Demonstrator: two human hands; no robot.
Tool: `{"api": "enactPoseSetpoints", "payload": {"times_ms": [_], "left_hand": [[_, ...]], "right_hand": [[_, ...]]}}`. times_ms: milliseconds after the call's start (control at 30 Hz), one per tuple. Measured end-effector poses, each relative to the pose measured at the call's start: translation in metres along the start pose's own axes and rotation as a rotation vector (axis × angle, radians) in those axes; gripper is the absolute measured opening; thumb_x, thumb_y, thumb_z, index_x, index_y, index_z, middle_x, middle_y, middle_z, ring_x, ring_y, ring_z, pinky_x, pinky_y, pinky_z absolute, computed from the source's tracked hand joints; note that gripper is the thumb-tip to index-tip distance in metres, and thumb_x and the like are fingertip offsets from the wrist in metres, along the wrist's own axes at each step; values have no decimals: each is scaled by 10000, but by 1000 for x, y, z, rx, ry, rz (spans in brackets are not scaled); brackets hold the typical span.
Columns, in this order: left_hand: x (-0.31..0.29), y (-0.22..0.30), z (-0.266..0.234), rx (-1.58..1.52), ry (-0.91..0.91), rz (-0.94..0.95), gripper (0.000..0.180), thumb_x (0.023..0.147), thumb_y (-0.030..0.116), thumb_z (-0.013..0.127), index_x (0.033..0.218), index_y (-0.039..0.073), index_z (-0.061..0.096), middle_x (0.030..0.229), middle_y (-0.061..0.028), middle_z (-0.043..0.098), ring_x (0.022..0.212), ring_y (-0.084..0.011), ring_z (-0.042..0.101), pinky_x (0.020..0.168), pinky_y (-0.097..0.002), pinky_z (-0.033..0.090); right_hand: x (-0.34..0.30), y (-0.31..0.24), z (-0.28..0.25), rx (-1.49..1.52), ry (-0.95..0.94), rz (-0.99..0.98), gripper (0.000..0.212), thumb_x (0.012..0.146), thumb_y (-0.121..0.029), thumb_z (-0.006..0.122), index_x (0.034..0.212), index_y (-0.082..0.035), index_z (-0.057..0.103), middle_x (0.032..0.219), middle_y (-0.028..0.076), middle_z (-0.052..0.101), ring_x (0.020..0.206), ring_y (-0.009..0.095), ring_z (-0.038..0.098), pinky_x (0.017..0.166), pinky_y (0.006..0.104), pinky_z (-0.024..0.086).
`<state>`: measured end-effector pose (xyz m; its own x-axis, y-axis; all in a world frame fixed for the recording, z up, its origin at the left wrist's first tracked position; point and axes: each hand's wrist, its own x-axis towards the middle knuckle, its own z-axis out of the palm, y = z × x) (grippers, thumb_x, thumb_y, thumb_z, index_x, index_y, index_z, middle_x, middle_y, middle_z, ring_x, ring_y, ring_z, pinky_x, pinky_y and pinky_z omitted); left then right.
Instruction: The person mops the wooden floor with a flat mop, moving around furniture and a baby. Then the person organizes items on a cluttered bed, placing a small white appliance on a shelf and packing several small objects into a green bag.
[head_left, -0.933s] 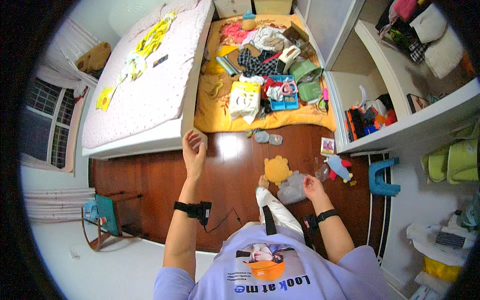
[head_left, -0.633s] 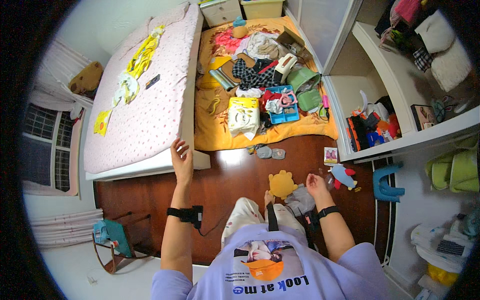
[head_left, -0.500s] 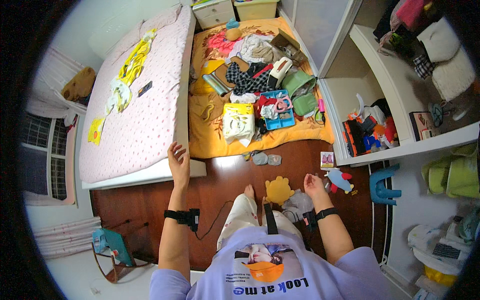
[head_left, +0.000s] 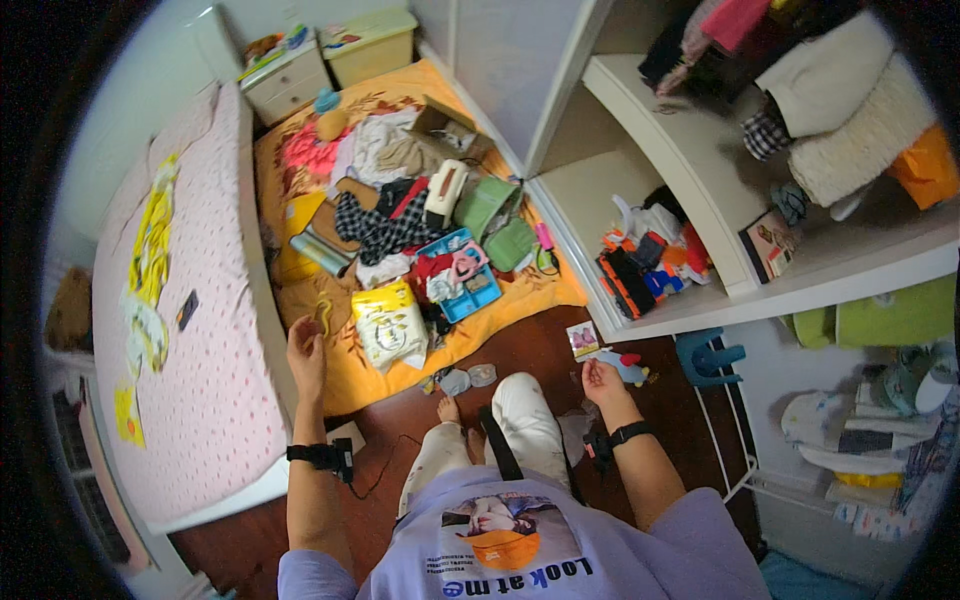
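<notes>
The person's left hand (head_left: 305,345) hangs with palm up, fingers slightly spread and loosely curled, by the edge of the orange blanket (head_left: 345,395). From it, the dotted bed (head_left: 205,400) lies toward nine o'clock, a curled yellow strap (head_left: 325,312) at one, and a white-and-yellow plastic-wrapped pack (head_left: 390,325) between two and three; beyond that pack, a blue divided tray (head_left: 480,300) sits toward two. The right hand (head_left: 602,382) has its fingers bent inward; at this scale one cannot fairly tell whether they meet the thumb. Just beside it, the blue-and-red plush toy (head_left: 627,367) lies at two o'clock, the small picture box (head_left: 582,339) at eleven, and a blue plastic stool (head_left: 708,355) farther off, between two and three.
</notes>
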<state>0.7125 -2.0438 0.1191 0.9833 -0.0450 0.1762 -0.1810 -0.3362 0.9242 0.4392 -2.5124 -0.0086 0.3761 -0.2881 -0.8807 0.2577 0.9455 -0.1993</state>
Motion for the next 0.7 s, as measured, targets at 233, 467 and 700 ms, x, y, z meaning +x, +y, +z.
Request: {"api": "enactPoseSetpoints", "payload": {"times_ms": [233,467,700], "left_hand": [[68,15,44,36,-12,-17,331,837,-37,495,1163,21,489,1050,-95,565,987,-177,562,837,-280,450],[110,31,128,63,112,-39,327,832,-5,522,1158,25,502,1071,-115,564,1002,-200,554,837,-307,449],[119,38,188,239,133,-161,336,842,10,553,1170,27,485,1133,-92,512,1037,-199,530,877,-308,440]], "right_hand": [[19,-43,68,81,92,-1,122,869,-38,514,890,63,580,806,114,614,706,166,600,638,243,571],[117,-98,193,-149,-100,115,93,858,-42,514,817,28,560,768,100,592,687,200,600,644,268,561],[183,-139,274,-390,-92,128,59,882,-67,511,886,-9,523,754,82,562,670,187,579,630,286,553]]}}
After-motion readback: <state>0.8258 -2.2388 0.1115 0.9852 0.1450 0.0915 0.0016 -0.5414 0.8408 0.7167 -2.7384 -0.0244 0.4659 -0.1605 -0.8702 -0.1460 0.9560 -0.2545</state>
